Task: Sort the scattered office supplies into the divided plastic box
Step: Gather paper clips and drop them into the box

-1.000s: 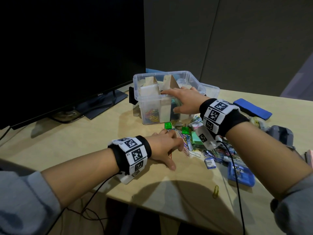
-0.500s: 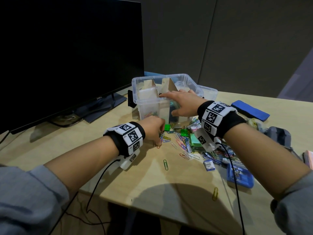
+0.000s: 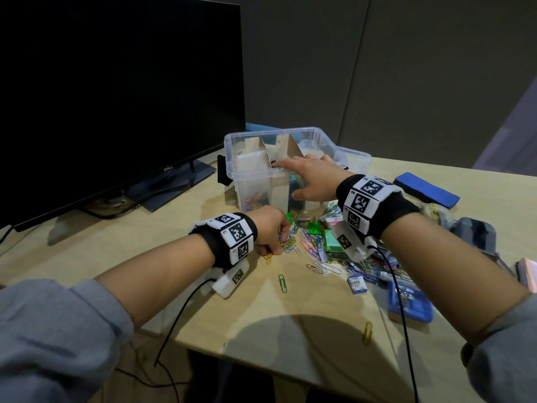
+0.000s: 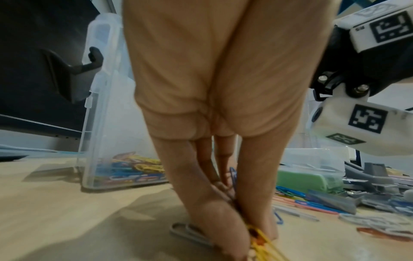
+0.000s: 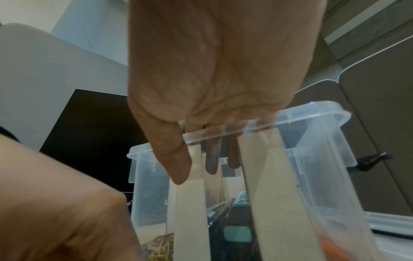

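Observation:
The clear plastic box (image 3: 252, 181) with cardboard dividers (image 3: 287, 146) stands at mid-table; its left compartment holds coloured paper clips (image 3: 255, 197). My right hand (image 3: 293, 177) holds the front wall: fingers hooked inside the rim, thumb outside, as the right wrist view shows (image 5: 196, 174) on the box (image 5: 312, 109). My left hand (image 3: 276, 248) is down at the left edge of the scattered paper clip pile (image 3: 308, 248), just in front of the box. Its fingertips (image 4: 223, 238) pinch a few yellow clips against the table, with the box (image 4: 107, 123) behind.
A dark monitor (image 3: 116, 97) stands left of the box. Right of the pile lie a green staple box (image 3: 332, 242), a grey stapler (image 3: 473, 234), a blue eraser (image 3: 425, 189) and a blue tray (image 3: 409, 303). Single clips (image 3: 282, 283) (image 3: 367, 333) lie toward the front edge.
My left hand has moved forward from the nearer table to the pile's left edge by the box and closed on clips. The right hand has stayed on the box.

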A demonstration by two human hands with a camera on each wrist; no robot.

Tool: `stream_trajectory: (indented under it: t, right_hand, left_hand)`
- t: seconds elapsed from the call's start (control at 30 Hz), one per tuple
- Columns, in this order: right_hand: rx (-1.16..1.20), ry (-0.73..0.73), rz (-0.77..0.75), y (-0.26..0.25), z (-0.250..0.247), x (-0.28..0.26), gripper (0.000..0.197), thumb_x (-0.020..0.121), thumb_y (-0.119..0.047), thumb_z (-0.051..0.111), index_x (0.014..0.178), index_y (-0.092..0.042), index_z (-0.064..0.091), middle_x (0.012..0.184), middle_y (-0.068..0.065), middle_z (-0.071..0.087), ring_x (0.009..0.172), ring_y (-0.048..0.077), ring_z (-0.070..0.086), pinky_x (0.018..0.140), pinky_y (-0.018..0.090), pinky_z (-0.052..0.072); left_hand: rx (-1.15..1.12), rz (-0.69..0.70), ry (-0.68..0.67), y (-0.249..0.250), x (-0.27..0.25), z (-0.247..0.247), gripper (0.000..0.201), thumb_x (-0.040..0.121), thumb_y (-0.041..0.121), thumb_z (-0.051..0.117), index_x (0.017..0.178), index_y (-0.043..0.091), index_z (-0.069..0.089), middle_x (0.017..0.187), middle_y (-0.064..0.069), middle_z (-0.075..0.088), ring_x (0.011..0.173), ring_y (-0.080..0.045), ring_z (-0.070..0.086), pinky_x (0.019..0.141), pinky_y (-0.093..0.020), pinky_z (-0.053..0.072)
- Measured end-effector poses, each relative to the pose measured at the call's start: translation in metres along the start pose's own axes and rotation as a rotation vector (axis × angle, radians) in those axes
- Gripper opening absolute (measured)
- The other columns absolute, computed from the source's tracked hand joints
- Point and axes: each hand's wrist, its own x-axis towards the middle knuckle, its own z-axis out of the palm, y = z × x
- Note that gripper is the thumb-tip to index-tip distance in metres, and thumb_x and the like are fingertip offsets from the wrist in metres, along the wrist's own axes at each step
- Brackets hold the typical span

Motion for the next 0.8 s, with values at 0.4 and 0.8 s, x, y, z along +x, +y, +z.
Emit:
stream_trajectory:
  t: [0.4,0.8]
  right_hand:
    - [-0.003,0.005,-0.002,0.0,0.001,0.0,0.073,0.087,-0.028,0.061,0.149,-0.035,0.023,0.14,-0.002,0.045,0.124,0.024,0.039,0.097,0.041,0.027]
    - [0.013,0.005,0.0,0.0,-0.001,-0.001,0.072,0.087,-0.03,0.061,0.149,-0.034,0.023,0.143,-0.003,0.043,0.127,0.024,0.039,0.103,0.044,0.026]
  left_hand:
    - [-0.107,0.192,0.153,0.002,-0.023,-0.029,0.024,0.079,0.008,0.078,0.078,0.019,0.057,0.075,0.001,0.056,0.067,-0.015,0.059,0.071,-0.038,0.059]
    - [-0.323,0.243,0.462,-0.006,-0.058,-0.108,0.016,0.083,0.002,0.072,0.081,0.012,0.06,0.08,-0.006,0.06,0.068,-0.014,0.065,0.063,-0.026,0.058]
